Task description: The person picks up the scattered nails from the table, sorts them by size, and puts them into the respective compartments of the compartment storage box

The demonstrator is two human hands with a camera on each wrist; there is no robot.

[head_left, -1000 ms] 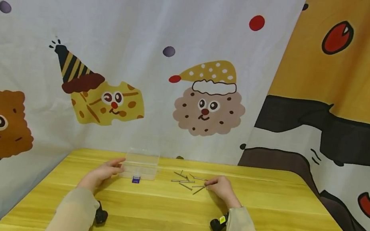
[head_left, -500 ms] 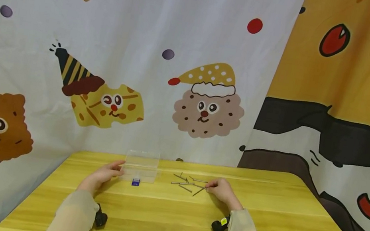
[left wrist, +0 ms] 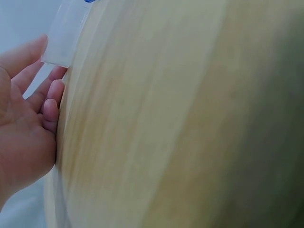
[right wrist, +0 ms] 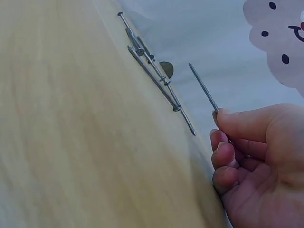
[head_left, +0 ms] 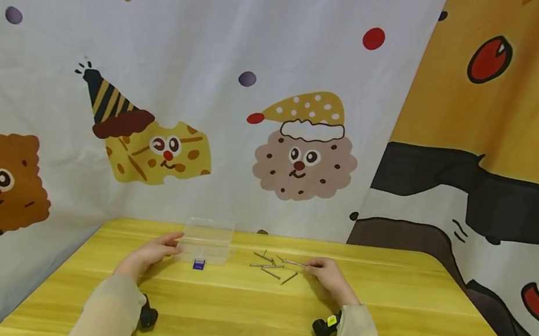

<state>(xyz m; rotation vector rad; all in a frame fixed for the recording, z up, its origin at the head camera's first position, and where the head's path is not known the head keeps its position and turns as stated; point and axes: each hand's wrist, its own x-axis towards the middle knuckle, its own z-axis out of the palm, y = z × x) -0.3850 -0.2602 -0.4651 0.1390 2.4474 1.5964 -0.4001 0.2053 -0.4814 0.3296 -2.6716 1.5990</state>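
My right hand (head_left: 329, 275) pinches a steel nail (right wrist: 204, 88) between thumb and fingertips, its point sticking out toward the left. In the right wrist view the nail is held above the tabletop, apart from a loose pile of nails (right wrist: 154, 78). The pile of nails (head_left: 267, 266) lies on the table between my hands. My left hand (head_left: 154, 252) is at the left side of a clear plastic box (head_left: 204, 246), its fingers loosely extended against or beside the wall. The box's lid stands up at the back, and a blue latch (head_left: 199, 264) shows at its front.
The wooden table (head_left: 234, 321) ends at a patterned cloth backdrop (head_left: 224, 184) behind the box and nails. Dark cameras are strapped to both wrists.
My right hand has drawn one nail out of the pile and moved slightly right with it. The left hand stays by the box.
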